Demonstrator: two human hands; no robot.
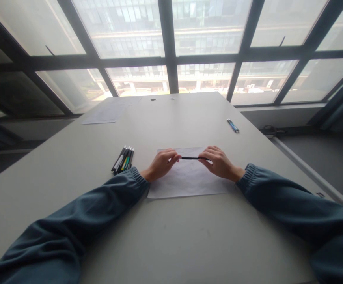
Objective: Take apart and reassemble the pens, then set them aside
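Observation:
A slim black pen is held level between my two hands, above a sheet of white paper. My left hand pinches its left end between thumb and fingers. Around the right end, the fingers of my right hand are closed, and part of the pen is hidden there. Left of my left hand, a bundle of several pens, mostly black with green and yellow parts, lies on the white table.
Toward the right edge of the table lie a few blue pens or similar sticks. More white sheets are at the far left. A round dark table insert sits near the far edge. Large windows stand beyond the table.

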